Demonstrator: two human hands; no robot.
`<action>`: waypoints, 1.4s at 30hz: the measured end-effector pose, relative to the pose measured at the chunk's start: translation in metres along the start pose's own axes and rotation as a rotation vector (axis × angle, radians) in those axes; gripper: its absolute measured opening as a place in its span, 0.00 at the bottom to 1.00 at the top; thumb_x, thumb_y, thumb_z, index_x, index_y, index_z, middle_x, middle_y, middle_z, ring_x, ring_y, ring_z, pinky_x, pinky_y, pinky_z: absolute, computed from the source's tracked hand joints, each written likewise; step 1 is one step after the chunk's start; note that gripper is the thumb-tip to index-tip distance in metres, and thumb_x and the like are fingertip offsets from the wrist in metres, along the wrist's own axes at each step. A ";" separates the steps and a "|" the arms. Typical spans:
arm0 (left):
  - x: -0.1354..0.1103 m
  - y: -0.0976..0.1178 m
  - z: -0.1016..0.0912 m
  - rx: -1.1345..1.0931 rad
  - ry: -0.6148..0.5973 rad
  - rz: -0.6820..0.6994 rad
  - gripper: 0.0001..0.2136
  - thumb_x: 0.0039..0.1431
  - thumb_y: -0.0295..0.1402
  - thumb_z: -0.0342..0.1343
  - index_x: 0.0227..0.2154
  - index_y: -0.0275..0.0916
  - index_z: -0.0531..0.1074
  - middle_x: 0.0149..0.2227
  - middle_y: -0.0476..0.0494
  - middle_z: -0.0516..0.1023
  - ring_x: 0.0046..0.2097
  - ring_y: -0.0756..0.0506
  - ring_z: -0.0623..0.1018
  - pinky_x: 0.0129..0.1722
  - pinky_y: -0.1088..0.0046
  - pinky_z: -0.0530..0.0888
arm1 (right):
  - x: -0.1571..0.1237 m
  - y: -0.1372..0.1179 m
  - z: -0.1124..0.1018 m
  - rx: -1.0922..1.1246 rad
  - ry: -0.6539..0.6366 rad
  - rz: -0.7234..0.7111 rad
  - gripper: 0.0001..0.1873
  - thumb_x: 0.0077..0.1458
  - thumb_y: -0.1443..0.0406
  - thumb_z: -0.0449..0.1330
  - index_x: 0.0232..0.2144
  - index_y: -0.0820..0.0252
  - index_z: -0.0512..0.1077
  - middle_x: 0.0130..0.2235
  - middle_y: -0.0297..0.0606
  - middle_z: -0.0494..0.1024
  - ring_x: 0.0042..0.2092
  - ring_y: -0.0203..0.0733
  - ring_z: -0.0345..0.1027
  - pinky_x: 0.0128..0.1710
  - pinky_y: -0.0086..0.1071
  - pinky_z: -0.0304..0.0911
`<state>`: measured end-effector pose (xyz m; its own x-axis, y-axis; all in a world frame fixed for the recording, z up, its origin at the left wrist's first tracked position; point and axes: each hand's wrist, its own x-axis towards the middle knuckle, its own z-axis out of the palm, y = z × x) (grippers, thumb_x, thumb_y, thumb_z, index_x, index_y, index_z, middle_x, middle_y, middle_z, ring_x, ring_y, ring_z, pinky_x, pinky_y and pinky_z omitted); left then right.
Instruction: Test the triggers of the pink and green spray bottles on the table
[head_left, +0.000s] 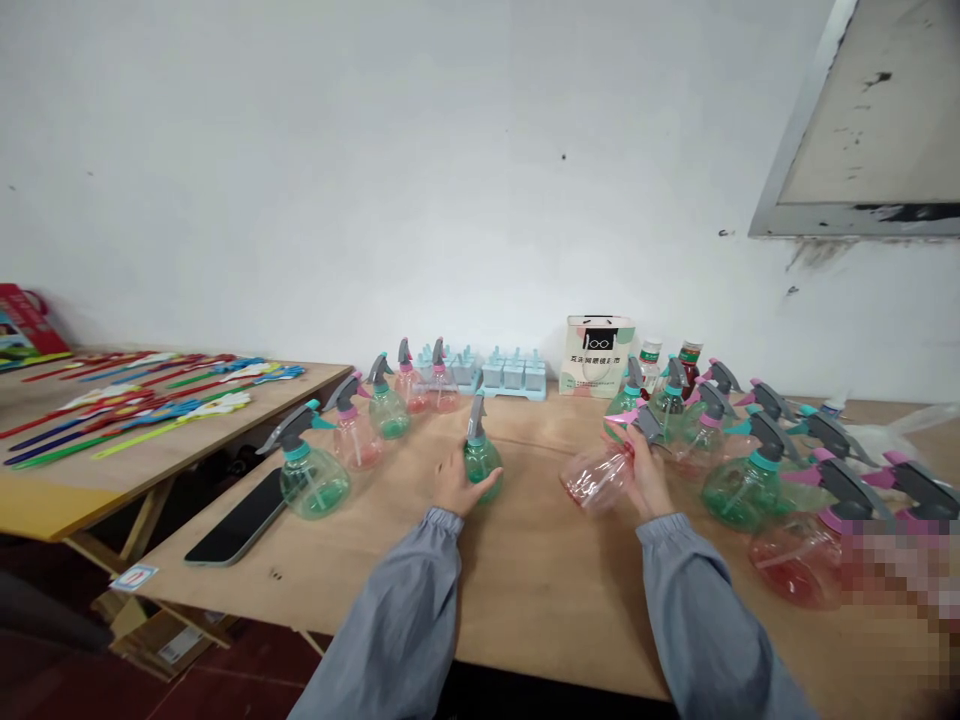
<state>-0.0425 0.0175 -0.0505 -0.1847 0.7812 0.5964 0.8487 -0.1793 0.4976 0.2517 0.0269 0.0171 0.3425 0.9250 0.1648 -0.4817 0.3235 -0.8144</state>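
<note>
My left hand (459, 482) is wrapped round a green spray bottle (481, 458) that stands upright on the table, its grey head pointing up. In my right hand (646, 474) is a pink spray bottle (596, 478), gripped near its neck and tilted, with its base toward the left. To the left of my left hand stand several more bottles, among them a green spray bottle (311, 482) with a turquoise collar and a pink spray bottle (358, 438). Close by my right hand is a crowded group that includes another green spray bottle (742, 490) and another pink spray bottle (799, 560).
A black phone (238, 518) lies at the table's left. Light blue popsicle moulds (514, 375), a paper bag (598, 355) and a dark red bottle (688, 362) stand along the wall. On the left table (172, 462) lie colourful long sticks with hand shapes.
</note>
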 end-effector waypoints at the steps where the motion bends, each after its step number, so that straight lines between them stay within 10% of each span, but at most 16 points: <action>1: 0.000 -0.001 0.001 0.000 -0.001 0.002 0.37 0.49 0.49 0.63 0.58 0.33 0.61 0.49 0.30 0.76 0.52 0.31 0.77 0.50 0.53 0.73 | 0.004 -0.001 -0.005 -0.019 0.017 -0.021 0.19 0.38 0.52 0.72 0.27 0.58 0.74 0.28 0.37 0.83 0.32 0.43 0.78 0.29 0.30 0.72; 12: -0.001 -0.005 0.007 -0.004 0.026 -0.001 0.39 0.47 0.52 0.63 0.58 0.34 0.62 0.47 0.30 0.77 0.50 0.31 0.78 0.49 0.51 0.72 | 0.028 -0.002 -0.029 0.066 0.003 0.221 0.10 0.53 0.60 0.55 0.24 0.55 0.70 0.20 0.33 0.77 0.21 0.39 0.72 0.26 0.34 0.74; 20: -0.023 0.018 -0.019 -0.389 0.498 0.183 0.38 0.44 0.59 0.60 0.52 0.37 0.63 0.48 0.32 0.69 0.53 0.33 0.71 0.53 0.48 0.68 | 0.008 -0.008 -0.014 0.148 -0.183 0.108 0.09 0.51 0.58 0.64 0.31 0.57 0.75 0.29 0.35 0.81 0.34 0.42 0.77 0.40 0.36 0.75; 22: -0.040 0.046 -0.027 -0.610 0.178 0.120 0.31 0.49 0.58 0.58 0.48 0.40 0.65 0.41 0.39 0.72 0.45 0.39 0.74 0.49 0.54 0.71 | -0.002 -0.012 -0.011 0.183 -0.303 0.061 0.12 0.49 0.56 0.67 0.33 0.55 0.75 0.33 0.35 0.81 0.39 0.44 0.78 0.47 0.40 0.74; 26: -0.059 0.107 -0.032 -1.147 -0.827 -0.397 0.35 0.53 0.65 0.46 0.53 0.42 0.62 0.43 0.39 0.74 0.40 0.42 0.79 0.42 0.61 0.75 | -0.019 -0.014 -0.004 0.180 -0.428 0.082 0.14 0.46 0.54 0.70 0.33 0.52 0.75 0.37 0.34 0.82 0.44 0.47 0.77 0.51 0.47 0.71; 29: -0.054 0.131 -0.028 -1.382 -1.077 -0.690 0.36 0.50 0.66 0.49 0.50 0.40 0.64 0.45 0.37 0.74 0.42 0.42 0.80 0.44 0.64 0.75 | -0.025 -0.011 -0.002 0.163 -0.430 0.069 0.15 0.45 0.53 0.71 0.31 0.52 0.74 0.36 0.34 0.82 0.45 0.48 0.77 0.53 0.48 0.70; 32: -0.049 0.135 -0.019 -1.384 -0.860 -0.710 0.34 0.46 0.59 0.61 0.51 0.44 0.61 0.46 0.40 0.74 0.41 0.44 0.80 0.46 0.64 0.75 | -0.025 -0.009 -0.002 0.126 -0.368 0.039 0.16 0.42 0.53 0.72 0.29 0.53 0.74 0.34 0.35 0.82 0.44 0.48 0.77 0.52 0.47 0.70; 36: -0.058 0.132 -0.005 -1.228 -0.430 -0.340 0.43 0.38 0.46 0.72 0.54 0.48 0.54 0.56 0.37 0.67 0.48 0.43 0.77 0.49 0.60 0.76 | -0.025 -0.009 -0.004 0.076 -0.289 0.040 0.16 0.42 0.52 0.71 0.29 0.52 0.74 0.33 0.36 0.81 0.43 0.49 0.77 0.49 0.48 0.71; 42: -0.071 0.127 0.012 -0.992 -0.257 -0.021 0.41 0.43 0.41 0.70 0.58 0.43 0.53 0.57 0.33 0.62 0.55 0.38 0.73 0.53 0.56 0.75 | -0.027 -0.005 -0.003 0.075 -0.260 0.067 0.15 0.41 0.52 0.71 0.29 0.52 0.75 0.31 0.34 0.81 0.42 0.49 0.78 0.48 0.47 0.72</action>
<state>0.0845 -0.0533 -0.0372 0.0163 0.8734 0.4866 0.0327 -0.4869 0.8728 0.2476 -0.0001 0.0152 0.0934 0.9619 0.2569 -0.5578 0.2643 -0.7868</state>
